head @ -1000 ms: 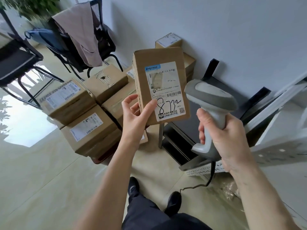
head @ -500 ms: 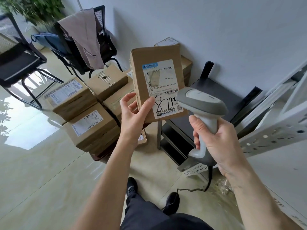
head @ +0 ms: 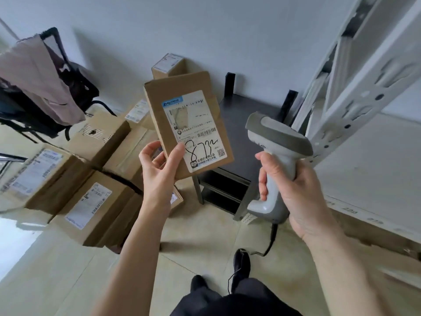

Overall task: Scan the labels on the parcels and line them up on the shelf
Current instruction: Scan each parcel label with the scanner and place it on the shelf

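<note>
The parcel (head: pixel 185 124) looks like a flat, stiff cardboard mailer, probably light, since one hand carries it by a corner; its face seems dry and easy to hold, and the lower edge, clear of the label (head: pixel 196 133), is the sensible place to grip. The left hand (head: pixel 159 169) pinches that lower left corner, thumb on the front beside the label, fingers behind, holding it upright in the air. The right hand (head: pixel 293 190) wraps the scanner (head: pixel 273 160) handle, just right of the parcel and not touching it.
</note>
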